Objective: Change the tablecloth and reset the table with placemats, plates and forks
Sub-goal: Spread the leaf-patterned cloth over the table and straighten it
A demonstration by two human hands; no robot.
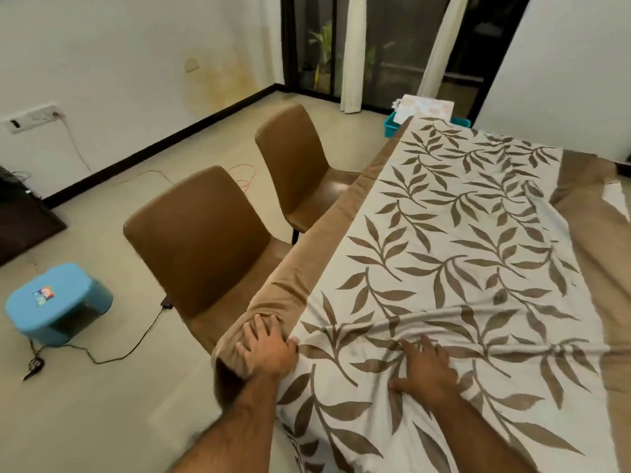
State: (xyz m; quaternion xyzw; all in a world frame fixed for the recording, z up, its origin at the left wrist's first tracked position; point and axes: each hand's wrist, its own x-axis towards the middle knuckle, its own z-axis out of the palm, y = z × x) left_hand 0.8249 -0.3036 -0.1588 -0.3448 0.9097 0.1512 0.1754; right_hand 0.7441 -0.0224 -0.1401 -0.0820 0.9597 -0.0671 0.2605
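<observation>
Left hand (264, 349) down on the near-left corner of the desk, fingers curled over the tan border (307, 264) of the tablecloth (454, 240), gripping the bunched fabric right where it rolls off the edge. Right hand (425, 367) flat on the leaf print just beside it, fingers spread and straight, pressing, not holding anything.

Looks like the spreading-and-squaring step, so the way to do it well: keep the right palm planted as an anchor, pull with the left along the edge, not down, so the border stops rolling up into that thick sausage along the left side. Then chase that crease (444, 322) running across just beyond the hands, sweeping outward from the middle toward the far right (slow and flat, otherwise it just moves the wrinkle somewhere else).

Further out, the right side is a mess of folded-back tan fabric (590, 186), probably worth walking round for, not reaching. Two brown chairs, near (201, 233) and far (293, 155), sit tucked close to the left edge, so the overhang may snag on a backrest.

No placemats, plates or forks in sight yet. Past the far end, a teal bin (392, 126) with folded cloth (426, 105) on top (old tablecloth maybe, can't tell).
</observation>
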